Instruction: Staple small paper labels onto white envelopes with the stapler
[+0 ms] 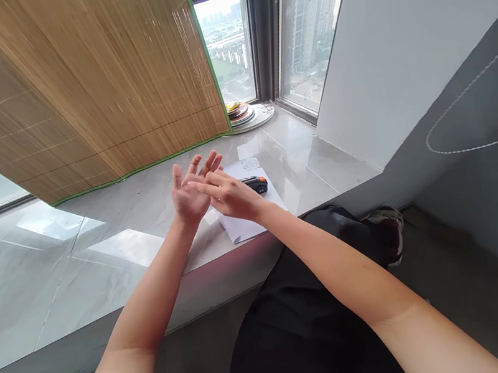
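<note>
My left hand (191, 201) is held palm up above the window sill, its fingers spread apart. Over that palm lies my right hand (238, 198), index finger stretched across it and the other fingers curled in. Whether anything small is pinched between the right fingers cannot be made out. Just behind the right hand rests a black tool with an orange part (258, 184), partly covered by the hand, so its kind is unclear. It lies on white paper (249, 229). A small clear, patterned piece (250, 163) sits near the paper's far edge.
A stack of plates (253, 116) stands in the window corner. The bamboo blind (118, 75) hangs over the far left of the tiled sill (111, 246). A beaded cord (465, 149) loops at the right. My leg (296, 305) is below the sill's front edge.
</note>
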Action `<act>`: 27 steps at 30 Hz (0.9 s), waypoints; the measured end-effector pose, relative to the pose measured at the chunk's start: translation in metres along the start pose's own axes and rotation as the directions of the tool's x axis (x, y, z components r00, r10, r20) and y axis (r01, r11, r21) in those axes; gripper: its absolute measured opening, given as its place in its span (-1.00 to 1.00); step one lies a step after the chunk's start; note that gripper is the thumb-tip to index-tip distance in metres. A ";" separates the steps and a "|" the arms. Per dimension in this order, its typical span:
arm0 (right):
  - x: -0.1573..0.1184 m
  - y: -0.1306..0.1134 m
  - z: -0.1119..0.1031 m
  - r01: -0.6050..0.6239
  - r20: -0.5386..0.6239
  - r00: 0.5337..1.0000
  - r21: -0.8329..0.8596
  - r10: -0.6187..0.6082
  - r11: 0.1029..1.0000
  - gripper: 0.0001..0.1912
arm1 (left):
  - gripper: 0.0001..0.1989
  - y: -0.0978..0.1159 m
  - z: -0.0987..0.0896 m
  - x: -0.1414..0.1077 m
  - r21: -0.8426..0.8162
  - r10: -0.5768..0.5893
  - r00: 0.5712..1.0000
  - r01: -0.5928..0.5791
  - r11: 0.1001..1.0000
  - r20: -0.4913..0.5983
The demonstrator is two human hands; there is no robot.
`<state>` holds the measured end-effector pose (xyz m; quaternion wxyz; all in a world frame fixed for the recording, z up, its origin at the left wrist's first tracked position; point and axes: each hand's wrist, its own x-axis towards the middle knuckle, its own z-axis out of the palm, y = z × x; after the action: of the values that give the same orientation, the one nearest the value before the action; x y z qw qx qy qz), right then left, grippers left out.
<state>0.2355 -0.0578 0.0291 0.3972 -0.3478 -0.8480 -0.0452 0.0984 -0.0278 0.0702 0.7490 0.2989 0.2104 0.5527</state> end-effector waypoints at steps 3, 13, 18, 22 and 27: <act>-0.004 -0.013 0.006 0.112 0.134 0.985 -0.046 -0.105 0.993 -0.34 | -0.47 0.005 -0.002 0.003 -0.035 0.094 0.994 -0.096 0.995 -0.052; -0.014 -0.008 0.013 0.135 0.202 0.970 0.027 -0.137 0.991 -0.22 | -0.55 0.021 -0.018 0.007 -0.078 0.289 0.947 -0.302 0.950 -0.142; -0.016 -0.001 0.013 0.023 0.064 0.998 0.085 -0.028 0.996 -0.28 | -0.55 0.017 -0.015 0.004 -0.078 0.277 0.955 -0.286 0.955 -0.104; -0.019 -0.002 0.014 0.166 0.240 0.954 0.075 -0.179 0.983 -0.25 | -0.55 0.019 -0.008 0.000 -0.070 0.305 0.948 -0.311 0.948 -0.087; -0.017 -0.003 0.016 0.033 0.120 0.992 0.071 -0.041 0.997 -0.27 | -0.55 0.019 -0.006 -0.001 -0.042 0.322 0.943 -0.326 0.944 -0.086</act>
<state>0.2309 -0.0644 0.0068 0.3558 -0.3202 -0.8780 -0.0019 0.0803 -0.0229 0.0786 0.6472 0.2868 0.1720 0.6851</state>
